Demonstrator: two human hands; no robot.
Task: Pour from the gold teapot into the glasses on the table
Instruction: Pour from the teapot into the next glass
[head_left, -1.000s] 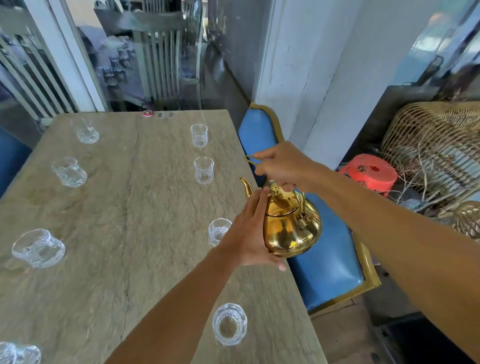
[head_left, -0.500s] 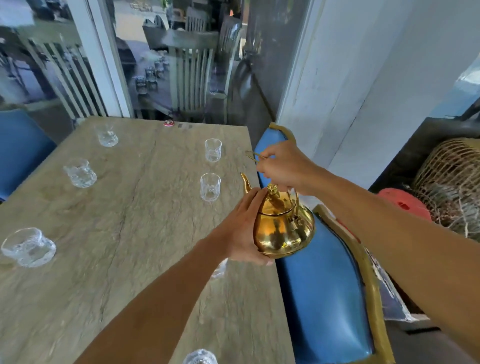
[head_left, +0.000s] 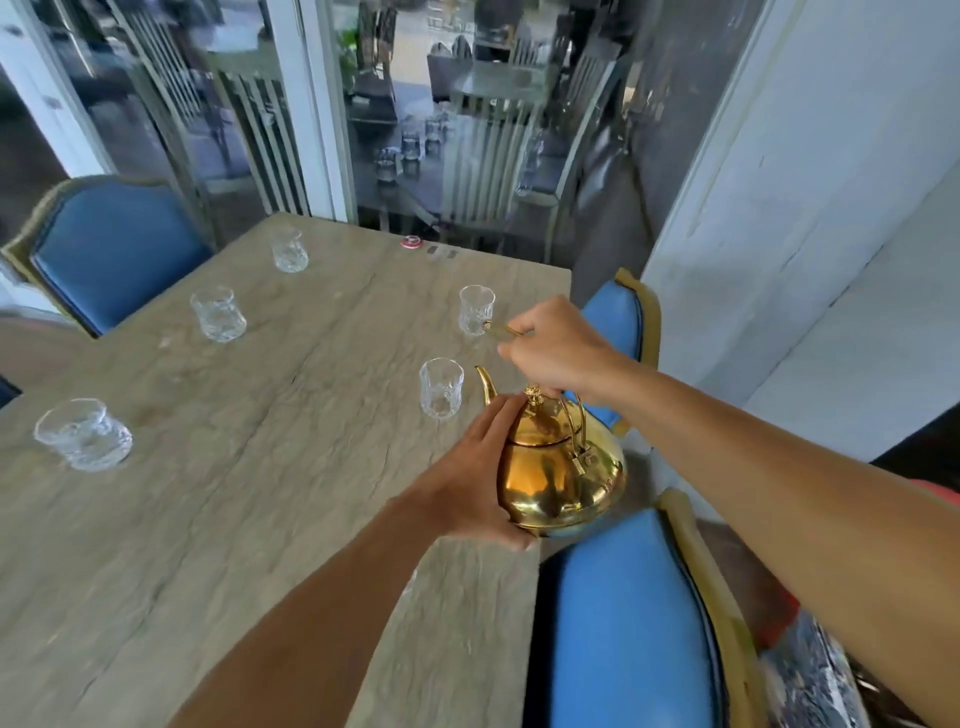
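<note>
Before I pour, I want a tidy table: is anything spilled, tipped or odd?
No spill shows and the glasses stand upright. One oddity: a small red round thing lies at the far edge of the table, apart from the glasses; too small to identify.

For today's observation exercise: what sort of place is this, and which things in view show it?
Probably a restaurant or café dining room: a long table set with several glasses, blue chairs alongside, and more tables with glasses beyond the window.
</note>
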